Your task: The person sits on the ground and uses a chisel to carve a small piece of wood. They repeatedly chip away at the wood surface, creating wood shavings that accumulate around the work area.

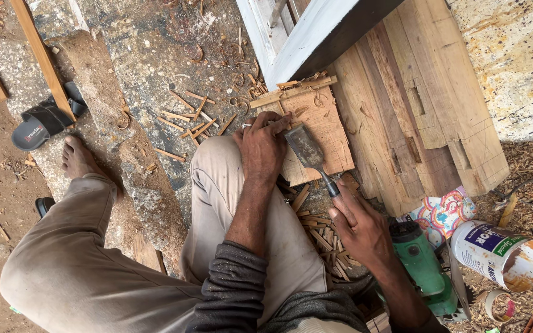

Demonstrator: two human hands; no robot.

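My left hand [262, 147] presses flat on a small reddish wooden board [322, 126] that rests on my knee and the concrete ledge. My right hand [358, 227] grips the handle of a wide steel chisel [306, 151], whose blade lies on the board just right of my left fingers. A ring shows on a left finger. Thin wood strips [319, 231] are piled under my right hand.
Stacked timber beams [421, 105] with cut mortises lie to the right. A green power tool [424, 265], a tipped paint can [499, 254] and a tape roll [499, 304] sit at lower right. A sandal [43, 123] and wood offcuts [189, 120] lie at left.
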